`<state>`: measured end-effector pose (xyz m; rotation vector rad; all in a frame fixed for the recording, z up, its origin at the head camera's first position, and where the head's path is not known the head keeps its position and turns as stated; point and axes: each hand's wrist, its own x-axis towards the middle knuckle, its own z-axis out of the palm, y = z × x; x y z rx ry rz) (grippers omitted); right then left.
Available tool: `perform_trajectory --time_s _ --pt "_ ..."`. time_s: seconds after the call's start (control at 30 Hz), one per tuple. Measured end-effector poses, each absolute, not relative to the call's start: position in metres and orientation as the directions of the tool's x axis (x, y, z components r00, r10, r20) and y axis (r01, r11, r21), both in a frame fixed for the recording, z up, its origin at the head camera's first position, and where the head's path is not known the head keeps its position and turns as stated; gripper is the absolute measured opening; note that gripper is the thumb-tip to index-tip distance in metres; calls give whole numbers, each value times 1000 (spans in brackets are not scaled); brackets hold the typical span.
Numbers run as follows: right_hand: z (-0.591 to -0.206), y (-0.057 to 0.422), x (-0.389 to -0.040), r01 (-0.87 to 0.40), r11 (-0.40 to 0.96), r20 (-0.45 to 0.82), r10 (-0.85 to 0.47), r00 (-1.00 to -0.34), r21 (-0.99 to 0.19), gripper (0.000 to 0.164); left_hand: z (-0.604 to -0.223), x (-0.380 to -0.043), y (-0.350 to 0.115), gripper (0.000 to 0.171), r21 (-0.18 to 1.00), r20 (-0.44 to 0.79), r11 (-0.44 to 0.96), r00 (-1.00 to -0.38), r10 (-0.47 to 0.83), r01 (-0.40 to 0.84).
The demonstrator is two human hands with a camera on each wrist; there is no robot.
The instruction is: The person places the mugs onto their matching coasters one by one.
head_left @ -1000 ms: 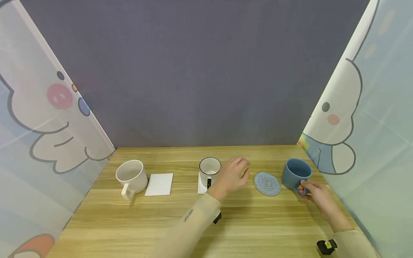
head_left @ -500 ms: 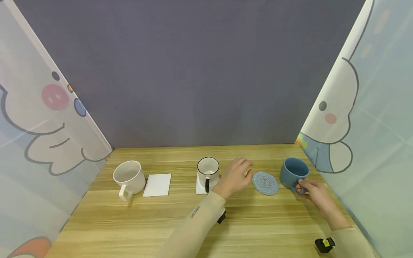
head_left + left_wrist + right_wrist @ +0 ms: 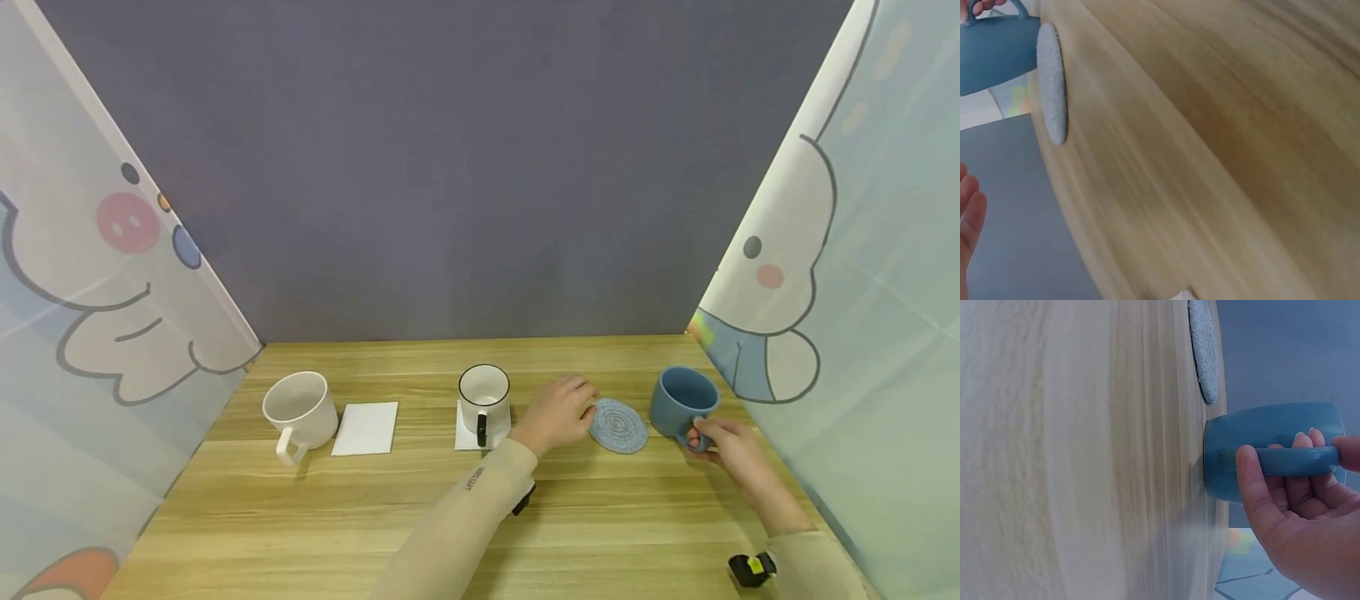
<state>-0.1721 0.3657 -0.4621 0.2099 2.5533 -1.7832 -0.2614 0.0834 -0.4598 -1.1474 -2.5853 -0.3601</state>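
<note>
My right hand (image 3: 738,457) grips the handle of a blue mug (image 3: 678,408), which stands upright on the wooden table. In the right wrist view, fingers curl through the mug's handle (image 3: 1297,461). Left of the mug lies a round, woven grey-blue coaster (image 3: 618,426). My left hand (image 3: 557,414) hovers just left of that coaster with relaxed, slightly bent fingers and holds nothing. From the left wrist, its fingers (image 3: 971,215) appear at the left edge, apart from the coaster (image 3: 1052,84).
A white mug with a black rim and handle (image 3: 480,398) stands on a white square coaster (image 3: 463,437), left of my left hand. Further left are another white square coaster (image 3: 366,428) and a wide cream mug (image 3: 315,421). A grey panel (image 3: 480,183) closes off the back.
My left hand has moved right and slightly down, closer to the round coaster. The right hand keeps its grip on the blue mug, which stays in place.
</note>
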Motion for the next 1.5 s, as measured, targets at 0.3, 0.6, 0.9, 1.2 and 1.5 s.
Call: perform_trajectory --time_s 0.3,0.6,0.9,1.2,1.5 --pt "-462 366 -171 125 337 -97 101 -990 -933 43 -467 -264 96 20 126 243 683 -690 682 720" --pt "-464 366 -170 127 344 -95 110 -989 -930 43 -481 -265 102 22 71 131 690 -692 710 721" --pt "-463 365 -167 117 332 -80 125 -989 -936 43 -490 -262 105 16 101 69 694 -701 710 713" --pt "-462 362 -170 95 341 -57 121 -991 -935 43 -490 -260 109 12 104 59 746 -753 655 657" --pt "-466 361 -169 108 302 -57 175 -983 -947 40 -493 -259 111 7 198 82 763 -787 612 615"
